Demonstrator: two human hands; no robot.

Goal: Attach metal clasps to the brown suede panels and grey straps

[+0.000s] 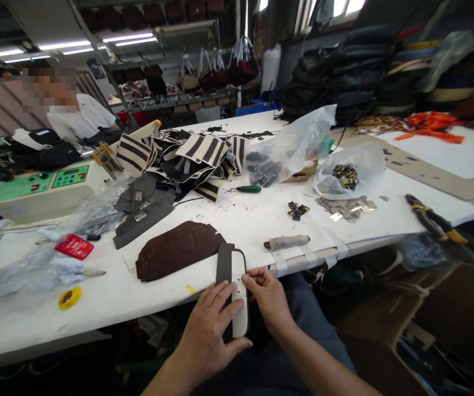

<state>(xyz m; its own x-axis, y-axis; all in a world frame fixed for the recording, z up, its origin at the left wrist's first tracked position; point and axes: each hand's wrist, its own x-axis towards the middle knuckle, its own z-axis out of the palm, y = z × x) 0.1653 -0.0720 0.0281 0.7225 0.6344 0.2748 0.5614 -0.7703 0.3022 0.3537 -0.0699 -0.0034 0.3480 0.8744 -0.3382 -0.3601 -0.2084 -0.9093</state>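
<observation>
A flat bag piece (240, 322), dark grey along one side and white on the other with a dark rounded rim, lies across the table's front edge. Small dark marks or holes dot the middle of its white face. My left hand (210, 327) rests over its left side, fingers spread flat and thumb across the lower end. At the right edge, my right hand (267, 294) pinches the piece, thumb on top and the other fingers curled. Whether anything small sits in that pinch is hidden. A padded maroon bag panel (179, 250) lies just left of the piece.
Behind lie a wrapped rod-like tool (289, 242), a green-handled awl (248, 188), metal plates (344, 208) and pliers (435, 220). Striped fabric pieces (197, 148) are heaped farther back. Leftward are yellow tape (70, 298) and a control box (50, 187). A person (80, 118) sits beyond.
</observation>
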